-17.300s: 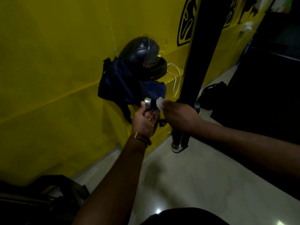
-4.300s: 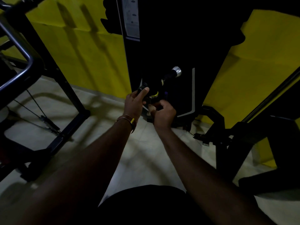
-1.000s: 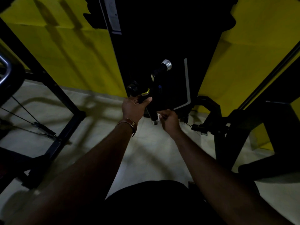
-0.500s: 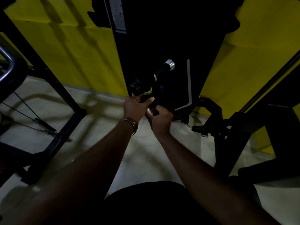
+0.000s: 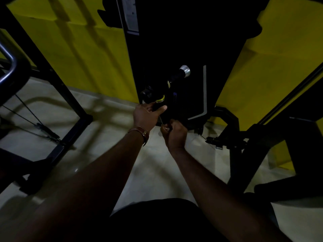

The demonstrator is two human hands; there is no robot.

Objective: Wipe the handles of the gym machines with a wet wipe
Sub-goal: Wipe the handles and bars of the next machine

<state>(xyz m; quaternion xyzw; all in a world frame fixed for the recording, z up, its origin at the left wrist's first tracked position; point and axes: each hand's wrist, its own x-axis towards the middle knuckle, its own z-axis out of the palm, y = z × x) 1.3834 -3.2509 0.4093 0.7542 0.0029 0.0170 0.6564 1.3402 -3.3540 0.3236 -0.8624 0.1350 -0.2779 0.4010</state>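
Dim gym corner, black machine point(image 5: 183, 41) filling the upper centre of the frame against a yellow wall point(image 5: 83, 55).

Left hand point(image 5: 147, 111) sits at frame centre, fingers and thumb curled round the lower black grip just beneath the yellow ring point(image 5: 161, 99). It holds the same place as half a second ago; it steadies the part, it does not wipe.

Right hand point(image 5: 175, 132) is the one that changes. Half a second back it was up beside the left hand, on the grip. Now it is lower and slightly right of centre, closed in a fist around the lower end of that handle. A pale sliver shows at the fingertips, probably the wet wipe point(image 5: 163, 128), though the light is too poor to be sure. A second ago it was low as well, so the hand is running up and down the shaft: a wiping stroke in progress, my reading.

The other handle point(image 5: 180, 75), black with a silver cap, juts up and right above both hands, touched by neither. Likely next in line.

Left edge of frame: a black frame point(image 5: 57, 74) and a grey bar point(image 5: 7, 67) of a neighbouring machine, with thin cables point(image 5: 26, 109) crossing the pale floor point(image 5: 153, 168). A bracelet point(image 5: 143, 133) sits on the left wrist.

Task judged partway; this machine is not finished.
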